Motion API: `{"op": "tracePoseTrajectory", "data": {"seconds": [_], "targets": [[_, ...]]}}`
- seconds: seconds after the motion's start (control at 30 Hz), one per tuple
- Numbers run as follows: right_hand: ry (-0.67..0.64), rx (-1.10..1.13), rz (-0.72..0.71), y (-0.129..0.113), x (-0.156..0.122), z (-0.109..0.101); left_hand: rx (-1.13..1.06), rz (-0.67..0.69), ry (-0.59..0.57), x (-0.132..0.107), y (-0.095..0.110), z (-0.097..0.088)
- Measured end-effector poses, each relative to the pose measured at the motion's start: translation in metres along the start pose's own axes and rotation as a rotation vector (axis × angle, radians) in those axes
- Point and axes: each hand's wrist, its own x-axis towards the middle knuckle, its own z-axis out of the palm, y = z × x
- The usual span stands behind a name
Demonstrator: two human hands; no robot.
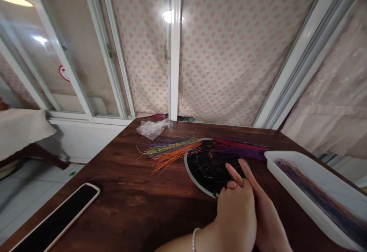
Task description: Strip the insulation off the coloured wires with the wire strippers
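Note:
My left hand [236,210], with a beaded bracelet at its wrist, presses against my right hand [265,206] at the lower right of centre. Some left fingers are curled; a straight finger points forward beside them. A long finger of my right hand stretches out over a round black mat [213,171] with a pale rim. The palms face each other, so anything between them is hidden. Thin loose strands lie on the mat. Orange, yellow and blue wire-like strands [172,150] fan out at its left edge, and red and purple strands [241,147] lie behind it.
A white tray [312,210] holding many dark, multicoloured strands stands at the right. A crumpled clear plastic bag [153,129] lies at the table's back. At the left front is a long dark object with a pale rim [60,219]. Windows and curtains [223,53] rise behind the table [143,210].

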Motion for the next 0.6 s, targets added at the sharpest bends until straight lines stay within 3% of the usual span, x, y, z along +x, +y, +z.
{"op": "tracePoseTrajectory", "data": {"seconds": [0.1, 0.17, 0.27, 0.37, 0.47, 0.6], "targets": [[-0.045, -0.094, -0.113, 0.009, 0.009, 0.0, 0.02, -0.015, -0.017, -0.003, 0.005, -0.015], [0.004, -0.216, -0.241, 0.009, 0.016, -0.006, 0.052, -0.009, -0.009, -0.008, 0.003, -0.025], [0.056, -0.522, -0.344, 0.002, 0.028, -0.03, 0.088, 0.006, 0.007, -0.013, -0.015, -0.048], [-0.104, -0.921, -0.203, -0.003, 0.036, -0.073, 0.102, -0.076, 0.082, -0.005, -0.053, -0.076], [-0.06, -1.244, -0.288, 0.004, 0.036, -0.118, 0.117, -0.276, 0.206, 0.022, -0.105, -0.094], [-0.078, -1.534, -0.289, 0.022, 0.026, -0.156, 0.074, -0.38, 0.212, 0.062, -0.162, -0.087]]}}
